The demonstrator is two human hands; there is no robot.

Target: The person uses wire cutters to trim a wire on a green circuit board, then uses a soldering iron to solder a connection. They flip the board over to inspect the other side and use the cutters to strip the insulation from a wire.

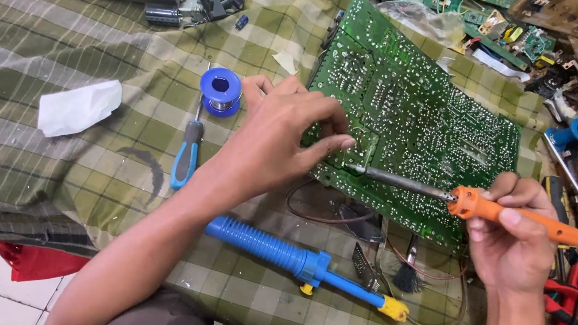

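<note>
Left hand fingertips pinched on green circuit board, right hand at four o'clock gripping orange soldering iron, tip on board edge

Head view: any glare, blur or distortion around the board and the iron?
Head view: even, soft light, with faint shadows under the left hand and the blue desoldering pump; no harsh glare on the green circuit board; soldering iron in the right hand is sharp; wide-lens bowing at the edges; cluttered top right corner slightly soft.
</note>
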